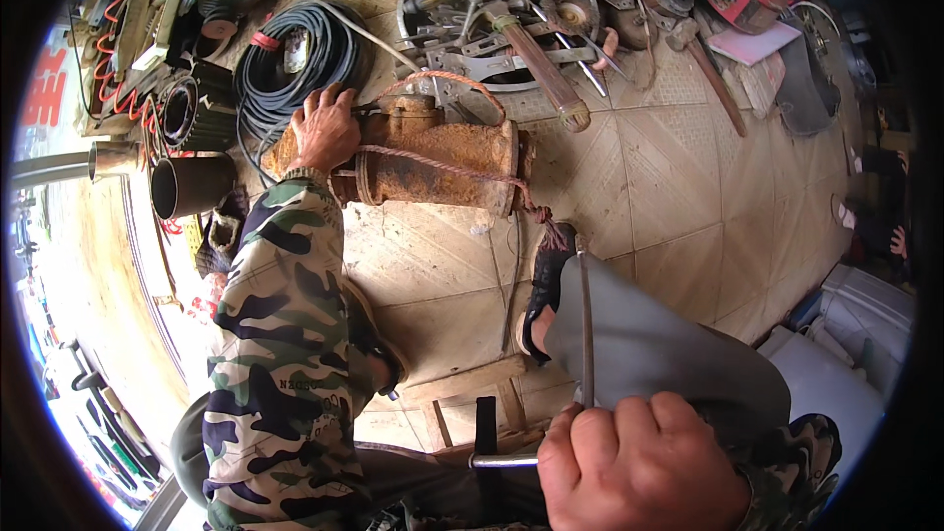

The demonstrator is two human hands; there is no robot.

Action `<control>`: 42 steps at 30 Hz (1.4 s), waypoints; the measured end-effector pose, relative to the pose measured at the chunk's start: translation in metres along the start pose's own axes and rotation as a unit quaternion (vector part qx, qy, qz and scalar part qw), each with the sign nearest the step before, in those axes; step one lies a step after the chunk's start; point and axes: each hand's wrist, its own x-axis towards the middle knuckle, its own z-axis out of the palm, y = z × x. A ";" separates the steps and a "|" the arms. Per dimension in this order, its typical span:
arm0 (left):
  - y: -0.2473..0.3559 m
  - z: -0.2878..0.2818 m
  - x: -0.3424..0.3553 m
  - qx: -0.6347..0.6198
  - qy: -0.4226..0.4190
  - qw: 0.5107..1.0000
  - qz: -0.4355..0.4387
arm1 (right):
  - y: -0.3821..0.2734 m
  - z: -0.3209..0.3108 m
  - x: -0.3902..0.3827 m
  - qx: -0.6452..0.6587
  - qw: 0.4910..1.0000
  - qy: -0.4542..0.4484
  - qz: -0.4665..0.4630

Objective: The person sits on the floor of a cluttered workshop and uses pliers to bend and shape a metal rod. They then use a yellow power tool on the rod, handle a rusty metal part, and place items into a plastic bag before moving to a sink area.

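A rusty cylindrical pump or motor body [442, 162] lies on the tiled floor in front of me, a reddish rope [447, 165] running along it and knotted at its right end. My left hand [324, 131] is laid over its left end, fingers bent across the top. Low in the view, my right hand [634, 467] is closed round a metal T-handle wrench [587, 324]. Its long shaft points away from me, the tip apart from the pump and beside my shoe. One bar of the handle sticks out left of my fist; the fist hides the joint.
Behind my left hand lies a coil of black cable [295, 64]. Metal parts [482, 34] are heaped at the back, with a clear tube [541, 74] and a hammer [713, 79]. Hollow cylinders [192, 185] stand at left, grey bins [855, 320] at right. Another person's hand [899, 241] shows far right.
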 end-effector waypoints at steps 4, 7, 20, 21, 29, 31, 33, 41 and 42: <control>0.001 0.001 0.000 0.005 -0.011 1.000 0.004 | -0.001 0.006 -0.003 -0.010 1.000 0.016 -0.019; 0.000 0.002 -0.001 0.010 -0.012 1.000 0.006 | 0.000 0.006 -0.006 -0.016 0.999 0.009 -0.031; 0.003 -0.003 -0.001 0.011 -0.018 1.000 0.009 | 0.005 0.005 -0.015 0.009 1.000 -0.007 -0.020; 0.004 -0.004 -0.001 0.016 -0.016 1.000 0.007 | 0.006 0.005 -0.015 0.011 1.000 -0.007 -0.018; -0.001 0.001 0.000 0.005 -0.006 1.000 0.002 | 0.006 0.004 -0.012 0.029 0.999 -0.022 -0.014; 0.002 0.000 0.001 0.007 -0.007 1.000 0.001 | 0.008 0.003 -0.011 0.029 0.999 -0.031 -0.019; 0.005 -0.003 0.001 0.008 -0.009 1.000 -0.007 | 0.008 0.002 -0.010 0.020 0.999 -0.044 -0.023; 0.000 0.001 -0.006 -0.002 0.014 1.000 -0.010 | 0.006 0.001 -0.002 -0.009 0.998 -0.058 -0.005; -0.001 0.002 -0.010 -0.005 0.013 1.000 -0.013 | 0.008 0.001 -0.001 -0.011 0.999 -0.053 -0.003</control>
